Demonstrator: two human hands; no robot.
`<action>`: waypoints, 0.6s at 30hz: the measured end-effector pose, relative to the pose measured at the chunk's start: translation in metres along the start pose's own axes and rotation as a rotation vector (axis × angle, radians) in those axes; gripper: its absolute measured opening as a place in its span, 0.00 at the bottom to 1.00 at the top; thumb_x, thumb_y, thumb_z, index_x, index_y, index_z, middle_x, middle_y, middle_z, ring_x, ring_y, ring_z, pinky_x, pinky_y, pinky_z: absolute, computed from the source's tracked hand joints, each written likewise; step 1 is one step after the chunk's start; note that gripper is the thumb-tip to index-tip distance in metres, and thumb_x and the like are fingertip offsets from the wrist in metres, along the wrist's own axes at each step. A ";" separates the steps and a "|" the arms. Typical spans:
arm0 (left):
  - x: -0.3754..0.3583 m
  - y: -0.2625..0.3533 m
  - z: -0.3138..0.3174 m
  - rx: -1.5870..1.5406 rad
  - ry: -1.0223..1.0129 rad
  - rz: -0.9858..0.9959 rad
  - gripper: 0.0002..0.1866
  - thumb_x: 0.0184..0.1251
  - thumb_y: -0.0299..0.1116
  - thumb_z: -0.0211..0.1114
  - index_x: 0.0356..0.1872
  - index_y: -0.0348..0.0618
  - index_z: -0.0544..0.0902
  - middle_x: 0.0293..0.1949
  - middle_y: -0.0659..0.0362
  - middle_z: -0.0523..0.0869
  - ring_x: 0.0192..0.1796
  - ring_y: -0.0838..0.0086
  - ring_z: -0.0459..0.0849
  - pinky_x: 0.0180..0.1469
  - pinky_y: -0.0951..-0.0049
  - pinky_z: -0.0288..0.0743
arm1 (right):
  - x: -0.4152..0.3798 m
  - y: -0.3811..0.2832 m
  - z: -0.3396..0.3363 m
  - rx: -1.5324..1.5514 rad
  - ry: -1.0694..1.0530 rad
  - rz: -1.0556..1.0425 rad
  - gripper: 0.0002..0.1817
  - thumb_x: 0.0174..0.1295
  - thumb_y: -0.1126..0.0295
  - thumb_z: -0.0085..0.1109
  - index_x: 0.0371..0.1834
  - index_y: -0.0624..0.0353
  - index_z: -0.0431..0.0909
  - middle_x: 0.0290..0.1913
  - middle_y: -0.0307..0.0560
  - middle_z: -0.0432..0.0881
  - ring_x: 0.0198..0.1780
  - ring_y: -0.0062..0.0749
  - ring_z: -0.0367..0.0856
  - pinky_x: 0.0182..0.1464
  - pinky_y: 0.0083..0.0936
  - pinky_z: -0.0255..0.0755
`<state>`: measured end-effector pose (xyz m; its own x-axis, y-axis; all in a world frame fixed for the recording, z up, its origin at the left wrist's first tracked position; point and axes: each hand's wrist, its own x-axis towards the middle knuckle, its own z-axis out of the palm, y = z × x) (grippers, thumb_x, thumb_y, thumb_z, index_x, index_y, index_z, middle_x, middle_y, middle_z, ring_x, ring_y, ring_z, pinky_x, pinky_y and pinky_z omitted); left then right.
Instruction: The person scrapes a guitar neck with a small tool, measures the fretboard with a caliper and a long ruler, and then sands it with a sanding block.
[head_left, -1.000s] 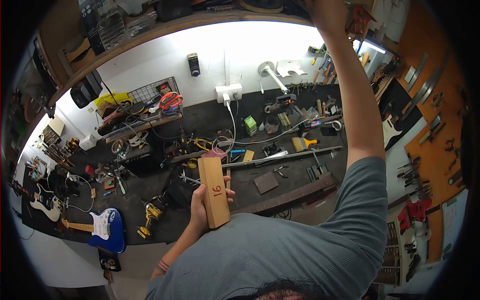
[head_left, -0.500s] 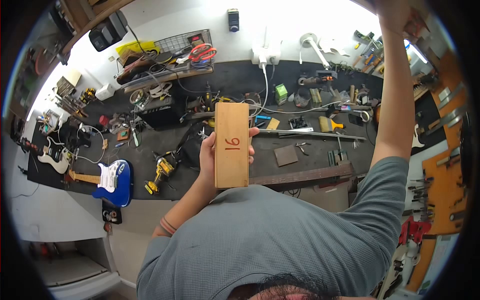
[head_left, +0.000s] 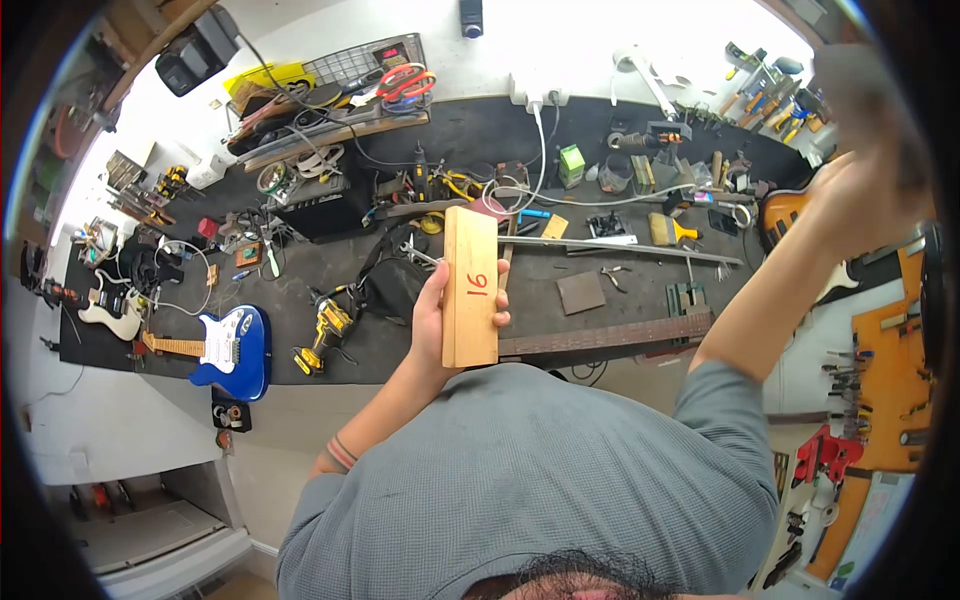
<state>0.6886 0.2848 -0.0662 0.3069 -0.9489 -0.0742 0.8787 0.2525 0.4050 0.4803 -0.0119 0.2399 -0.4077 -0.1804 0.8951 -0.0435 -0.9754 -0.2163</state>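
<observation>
A long wooden block [head_left: 470,290] with a red "16" written on its face is held upright in front of my chest. My left hand [head_left: 432,318] is wrapped round it from behind, with the fingertips showing along its right edge. At the upper right, my right hand [head_left: 865,200] is raised and smeared by motion. A blurred dark grey thing [head_left: 858,90] sits at its fingers; its kind cannot be made out. Below the left hand's block, a dark fretted guitar neck [head_left: 620,335] lies along the bench's front edge.
On the dark bench [head_left: 300,265] lie a blue electric guitar [head_left: 235,350], a yellow cordless drill [head_left: 325,335], a brush [head_left: 670,230], a long metal bar [head_left: 620,246] and a square plate [head_left: 581,293]. A sunburst guitar [head_left: 785,220] is near my right arm. Tools hang on the right wall.
My right hand has come down and outward from the top edge, with a dark grey blur now at it. The wooden block has tilted slightly and shifted a little right in my left hand.
</observation>
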 end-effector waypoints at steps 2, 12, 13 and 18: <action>-0.003 0.002 0.000 0.193 0.002 -0.014 0.37 0.89 0.54 0.56 0.87 0.39 0.69 0.75 0.47 0.80 0.57 0.63 0.87 0.56 0.60 0.85 | -0.101 -0.006 -0.035 -0.228 -0.345 0.425 0.21 0.79 0.69 0.70 0.72 0.62 0.85 0.70 0.50 0.86 0.71 0.41 0.85 0.75 0.41 0.78; 0.008 -0.008 -0.002 1.661 -0.247 0.509 0.56 0.59 0.39 0.87 0.91 0.45 0.72 0.61 0.52 0.79 0.60 0.59 0.75 0.70 0.58 0.74 | -0.365 -0.149 -0.106 0.384 -0.424 1.561 0.22 0.96 0.61 0.45 0.83 0.61 0.66 0.75 0.50 0.79 0.77 0.28 0.77 0.80 0.31 0.72; 0.007 -0.012 -0.008 1.711 -0.260 0.490 0.55 0.59 0.40 0.87 0.90 0.45 0.73 0.60 0.52 0.80 0.59 0.58 0.74 0.70 0.58 0.73 | -0.371 -0.161 -0.114 0.495 -0.274 1.702 0.22 0.97 0.59 0.42 0.83 0.60 0.67 0.76 0.50 0.78 0.77 0.30 0.77 0.80 0.33 0.72; 0.003 -0.040 -0.039 1.786 -0.453 0.367 0.55 0.57 0.47 0.89 0.88 0.46 0.77 0.56 0.54 0.80 0.59 0.57 0.71 0.71 0.58 0.68 | -0.393 -0.203 -0.155 0.531 0.123 1.825 0.23 0.96 0.59 0.36 0.82 0.56 0.70 0.78 0.51 0.79 0.80 0.40 0.79 0.85 0.42 0.70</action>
<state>0.6687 0.2793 -0.1186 -0.0029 -0.9476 0.3193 -0.6574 0.2424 0.7135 0.5082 0.2771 -0.1285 0.3193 -0.9029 -0.2877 0.6883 0.4296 -0.5845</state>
